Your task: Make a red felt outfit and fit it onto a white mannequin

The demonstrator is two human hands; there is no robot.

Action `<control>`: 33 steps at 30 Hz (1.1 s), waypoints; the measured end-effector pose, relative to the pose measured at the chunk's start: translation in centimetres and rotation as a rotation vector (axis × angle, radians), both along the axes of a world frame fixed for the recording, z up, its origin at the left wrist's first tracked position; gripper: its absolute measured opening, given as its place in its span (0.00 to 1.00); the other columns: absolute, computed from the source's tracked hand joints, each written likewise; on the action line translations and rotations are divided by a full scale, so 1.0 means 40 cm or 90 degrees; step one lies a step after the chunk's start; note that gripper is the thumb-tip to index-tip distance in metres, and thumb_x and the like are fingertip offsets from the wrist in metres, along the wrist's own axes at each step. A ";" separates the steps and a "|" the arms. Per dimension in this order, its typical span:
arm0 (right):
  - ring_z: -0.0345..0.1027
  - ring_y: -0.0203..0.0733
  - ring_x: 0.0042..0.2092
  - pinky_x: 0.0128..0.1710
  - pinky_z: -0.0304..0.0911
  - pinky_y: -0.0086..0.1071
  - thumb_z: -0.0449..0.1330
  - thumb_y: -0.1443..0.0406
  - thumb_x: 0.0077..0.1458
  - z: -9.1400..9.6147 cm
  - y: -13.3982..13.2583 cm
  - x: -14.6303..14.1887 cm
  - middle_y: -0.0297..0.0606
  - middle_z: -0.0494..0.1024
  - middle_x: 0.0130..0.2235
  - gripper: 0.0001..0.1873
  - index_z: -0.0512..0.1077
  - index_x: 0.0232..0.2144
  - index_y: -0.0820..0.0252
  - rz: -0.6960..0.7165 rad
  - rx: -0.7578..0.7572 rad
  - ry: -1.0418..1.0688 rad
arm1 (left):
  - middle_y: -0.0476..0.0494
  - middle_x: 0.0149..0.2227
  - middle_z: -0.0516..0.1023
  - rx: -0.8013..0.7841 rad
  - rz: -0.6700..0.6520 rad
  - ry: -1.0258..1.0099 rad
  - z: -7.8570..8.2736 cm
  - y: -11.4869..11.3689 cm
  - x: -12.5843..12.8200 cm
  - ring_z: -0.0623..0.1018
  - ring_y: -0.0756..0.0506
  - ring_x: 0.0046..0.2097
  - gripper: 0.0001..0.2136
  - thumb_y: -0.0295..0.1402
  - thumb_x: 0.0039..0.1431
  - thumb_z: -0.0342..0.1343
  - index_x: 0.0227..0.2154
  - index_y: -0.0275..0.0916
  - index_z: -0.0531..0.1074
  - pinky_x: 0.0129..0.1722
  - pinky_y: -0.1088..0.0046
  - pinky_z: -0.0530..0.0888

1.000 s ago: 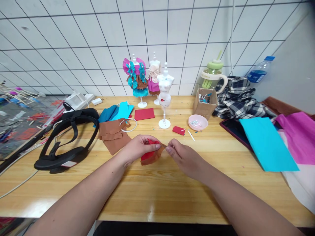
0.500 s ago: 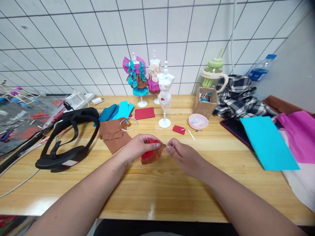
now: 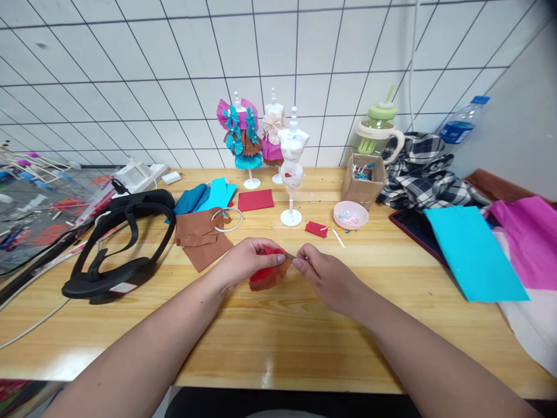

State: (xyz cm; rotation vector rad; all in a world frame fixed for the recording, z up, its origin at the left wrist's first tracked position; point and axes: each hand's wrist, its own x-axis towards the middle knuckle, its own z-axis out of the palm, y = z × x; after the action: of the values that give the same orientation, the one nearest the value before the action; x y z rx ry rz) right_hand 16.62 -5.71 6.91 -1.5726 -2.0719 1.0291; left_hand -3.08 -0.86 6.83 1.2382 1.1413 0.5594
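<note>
Above the middle of the wooden table, my left hand (image 3: 250, 260) pinches a red and brown piece of crepe paper (image 3: 270, 277), its loose part hanging below the fingers. My right hand (image 3: 319, 271) is closed on the brown end of the same piece, just right of my left fingertips. Behind the hands stands a bare white mini mannequin (image 3: 292, 157). A small folded red paper (image 3: 317, 229) and a white stick (image 3: 338, 238) lie beyond my right hand. Brown crepe paper sheets (image 3: 202, 247) lie left of my left hand, with a white ring (image 3: 241, 219) on them.
Two dressed mannequins (image 3: 248, 139) stand at the back. A pink bowl (image 3: 350, 215) of beads, a cardboard box (image 3: 363, 183) and a green-lidded jug (image 3: 378, 128) are at right. A black headset (image 3: 117, 249) lies left; blue paper (image 3: 476, 252) lies far right.
Both hands keep their hold on the crepe paper and have hardly moved. The brown end between the fingertips has shifted very slightly.
</note>
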 end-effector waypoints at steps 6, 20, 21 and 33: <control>0.62 0.38 0.30 0.30 0.49 0.31 0.44 0.56 0.65 -0.002 0.001 0.003 0.30 0.68 0.27 0.11 0.58 0.34 0.55 0.001 0.006 -0.001 | 0.45 0.28 0.80 -0.005 -0.002 -0.012 0.003 0.000 0.000 0.75 0.49 0.29 0.15 0.40 0.39 0.70 0.29 0.36 0.79 0.31 0.74 0.68; 0.62 0.39 0.31 0.31 0.50 0.31 0.43 0.56 0.66 0.001 0.006 0.009 0.30 0.69 0.28 0.13 0.59 0.34 0.55 0.014 -0.001 0.006 | 0.46 0.27 0.80 -0.018 0.012 -0.016 -0.004 0.003 -0.002 0.75 0.49 0.29 0.15 0.39 0.38 0.70 0.28 0.36 0.79 0.30 0.75 0.68; 0.63 0.39 0.31 0.31 0.50 0.31 0.43 0.55 0.66 0.001 0.006 0.010 0.30 0.69 0.28 0.13 0.59 0.33 0.55 0.017 -0.005 0.008 | 0.46 0.27 0.80 -0.017 0.013 -0.016 -0.003 0.003 -0.001 0.75 0.49 0.29 0.15 0.39 0.38 0.70 0.28 0.36 0.79 0.30 0.75 0.68; 0.62 0.39 0.31 0.30 0.48 0.31 0.43 0.56 0.66 0.003 0.003 0.002 0.31 0.69 0.29 0.12 0.58 0.34 0.55 0.016 -0.014 0.002 | 0.47 0.25 0.79 0.019 -0.043 0.040 -0.012 0.002 -0.006 0.72 0.51 0.26 0.13 0.40 0.43 0.67 0.27 0.36 0.77 0.26 0.76 0.65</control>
State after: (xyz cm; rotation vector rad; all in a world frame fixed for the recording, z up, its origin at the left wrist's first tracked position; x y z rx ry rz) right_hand 16.70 -5.59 7.03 -1.5587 -2.0903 1.0658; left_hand -3.30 -0.80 6.36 1.3231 1.1425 0.4916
